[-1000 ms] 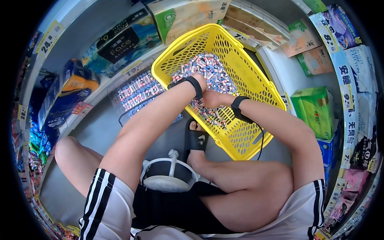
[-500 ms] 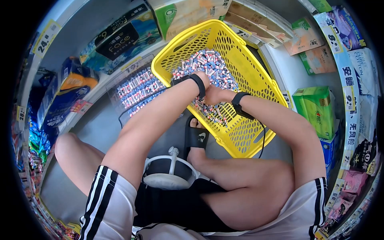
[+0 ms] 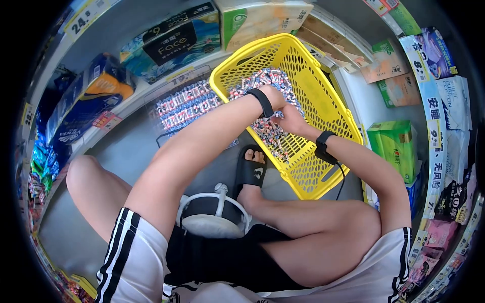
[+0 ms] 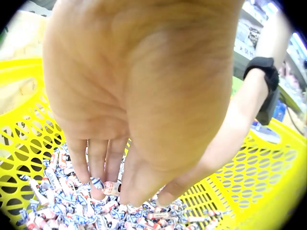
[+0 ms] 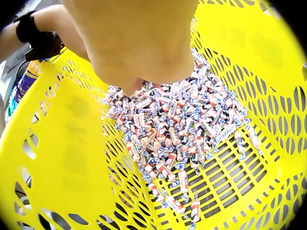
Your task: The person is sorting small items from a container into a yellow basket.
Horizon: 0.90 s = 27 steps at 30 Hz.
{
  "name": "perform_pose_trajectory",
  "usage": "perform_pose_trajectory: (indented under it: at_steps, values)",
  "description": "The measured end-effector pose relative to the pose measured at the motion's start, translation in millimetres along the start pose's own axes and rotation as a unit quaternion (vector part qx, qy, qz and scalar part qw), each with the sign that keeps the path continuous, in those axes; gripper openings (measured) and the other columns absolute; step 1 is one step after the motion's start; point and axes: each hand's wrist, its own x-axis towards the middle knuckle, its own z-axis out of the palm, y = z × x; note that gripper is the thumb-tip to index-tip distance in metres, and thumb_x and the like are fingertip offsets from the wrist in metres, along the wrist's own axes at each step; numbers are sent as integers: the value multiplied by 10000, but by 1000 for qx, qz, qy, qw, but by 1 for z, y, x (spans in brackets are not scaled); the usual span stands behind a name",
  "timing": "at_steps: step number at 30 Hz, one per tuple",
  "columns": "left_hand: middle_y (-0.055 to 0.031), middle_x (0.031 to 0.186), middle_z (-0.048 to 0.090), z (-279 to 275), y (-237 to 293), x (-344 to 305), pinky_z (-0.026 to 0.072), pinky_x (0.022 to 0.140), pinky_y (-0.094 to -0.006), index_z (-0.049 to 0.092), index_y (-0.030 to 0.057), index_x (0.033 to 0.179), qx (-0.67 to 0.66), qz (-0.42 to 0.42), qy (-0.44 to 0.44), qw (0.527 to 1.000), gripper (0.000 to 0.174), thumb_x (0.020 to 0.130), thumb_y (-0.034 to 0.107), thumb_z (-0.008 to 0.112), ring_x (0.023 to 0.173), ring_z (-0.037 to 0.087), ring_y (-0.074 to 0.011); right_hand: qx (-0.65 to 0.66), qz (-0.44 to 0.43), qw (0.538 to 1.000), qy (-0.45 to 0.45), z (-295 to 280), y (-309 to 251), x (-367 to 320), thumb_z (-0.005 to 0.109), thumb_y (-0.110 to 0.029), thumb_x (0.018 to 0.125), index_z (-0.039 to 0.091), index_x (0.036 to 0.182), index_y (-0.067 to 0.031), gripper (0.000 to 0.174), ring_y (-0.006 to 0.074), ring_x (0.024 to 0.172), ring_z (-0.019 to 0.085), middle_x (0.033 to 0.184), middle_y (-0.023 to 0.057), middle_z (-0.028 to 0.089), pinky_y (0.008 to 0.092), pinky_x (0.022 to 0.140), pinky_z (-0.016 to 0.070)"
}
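Note:
Many small wrapped candies (image 5: pixel 168 124), white, blue and red, lie heaped in a yellow plastic basket (image 3: pixel 323 101). My left hand (image 3: pixel 273 97) reaches down over the heap. In the left wrist view its thumb and fingertips pinch one wrapped candy (image 4: pixel 112 188) just above the others. Close beside it, my right hand (image 3: pixel 293 121) also reaches into the basket. Its fingers point toward the left hand and are largely hidden in the head view. The right wrist view shows mostly the back of that hand (image 5: pixel 134 48), so I cannot tell what its fingers hold.
A clear bin of lined-up wrapped candies (image 3: pixel 187 105) stands left of the basket. Shelves with tissue packs (image 3: pixel 174 40) surround the spot. A white-framed round object (image 3: pixel 212 222) sits between the legs, near a sandalled foot (image 3: pixel 252 169). A cable (image 3: pixel 342 182) hangs from the right wrist.
The head view has shifted, so basket and shelves appear further right and lower. My right wrist has drawn slightly right, showing more of that hand. Both hands stay over the candies.

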Motion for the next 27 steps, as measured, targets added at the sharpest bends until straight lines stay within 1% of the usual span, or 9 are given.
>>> perform_pose_trajectory:
  at_steps: [2,3,6,7,8,10,18,22,27]
  values:
    - [-108,988,753,-6,-6,-22,576,763,-466,727,113,1057,-49,34,19,998,187,876,157,719,922,728,-327,32,64,996,46,-3,-22,3,756,-112,822,751,1031,-2,236,380,1038,689,1035,186,746,429,928,518]
    - [-124,945,748,-8,-8,-33,563,761,-458,738,102,1002,-79,40,55,995,162,848,151,744,883,721,-336,12,14,997,81,-4,-25,3,777,-130,828,759,968,3,194,343,926,714,916,153,757,409,866,528]
    - [-166,900,729,-26,-11,-78,541,736,-471,743,51,896,-196,-18,112,974,93,808,69,718,875,714,-351,21,1,993,115,-9,-50,8,786,-117,826,765,960,-10,173,277,872,716,902,139,755,381,805,540]
    - [-172,908,729,-25,-17,-92,542,738,-471,738,43,896,-186,-14,146,972,109,793,36,702,882,713,-360,93,25,984,150,-9,-70,10,794,-100,819,737,934,-8,157,217,839,708,875,110,745,348,762,540]
    - [-178,915,729,-24,-20,-97,544,740,-471,733,35,895,-176,0,172,969,130,778,3,686,890,711,-369,92,25,984,150,-10,-71,12,794,-100,819,737,934,-8,157,217,839,708,875,110,745,348,762,540]
    - [-192,901,713,-10,-29,-113,544,785,-450,696,-2,853,-224,-9,256,940,118,763,-59,645,935,693,-378,86,-54,982,162,-12,-79,21,788,-68,819,684,932,-2,167,195,847,707,853,92,725,338,755,542]
    - [-200,911,710,8,-35,-159,532,811,-460,691,-2,894,-270,-28,416,868,87,823,-46,668,962,678,-395,29,-143,976,161,-19,-125,29,758,-47,862,656,1039,-2,210,218,853,704,970,112,725,340,772,547]
    - [-224,908,706,15,-27,-192,528,802,-473,692,-18,890,-334,-70,445,828,36,857,-21,680,956,663,-426,32,-206,968,142,-14,-144,39,732,-27,874,683,1100,-7,232,239,885,725,1018,127,736,340,781,562]
    - [-220,963,694,29,-26,-219,525,794,-478,476,12,1165,-358,-113,423,825,345,895,32,690,974,670,-442,3,-209,972,103,-8,-152,41,734,-51,894,697,1114,-15,226,244,907,731,994,134,731,351,794,568]
